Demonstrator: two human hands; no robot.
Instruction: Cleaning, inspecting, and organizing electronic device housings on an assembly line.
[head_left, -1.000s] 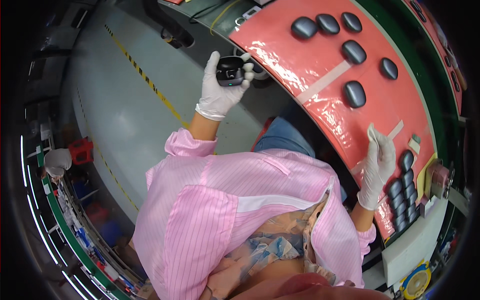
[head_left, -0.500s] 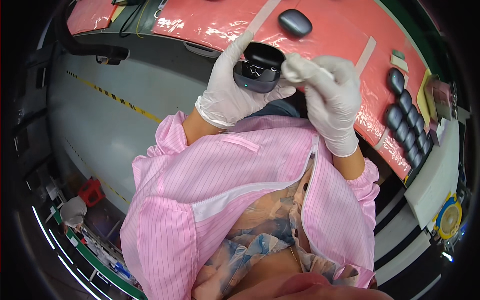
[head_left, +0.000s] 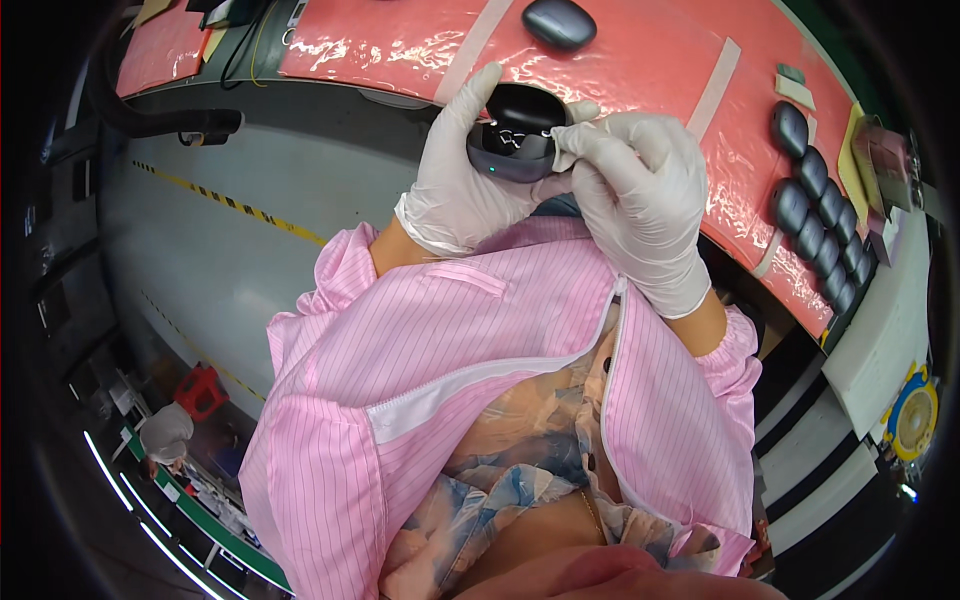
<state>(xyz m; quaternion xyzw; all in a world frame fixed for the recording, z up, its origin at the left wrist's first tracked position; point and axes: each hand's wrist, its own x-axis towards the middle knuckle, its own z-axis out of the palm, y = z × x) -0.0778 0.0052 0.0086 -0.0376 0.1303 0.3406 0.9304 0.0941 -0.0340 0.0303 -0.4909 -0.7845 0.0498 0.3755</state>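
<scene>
An open earbud charging case, dark and glossy with its lid up and a small green light on its front, rests in my white-gloved left hand. The fingers of that hand wrap around the case from the left and beneath. At the case's right edge, my gloved right hand pinches what looks like a small white cloth, pressed close to the rim. Its fingertips partly hide the cloth. The case's inside is dark with shiny reflections, so its contents are hard to make out.
A closed dark case lies on the red bench mat beyond my hands. Several more closed cases stand grouped at the bench's right edge. A black hose-like arm reaches in at upper left. A person is far off at lower left.
My right hand has drawn in and down, bringing the white cloth against the case's right edge. The case stays in my left hand; the view has shifted slightly.
</scene>
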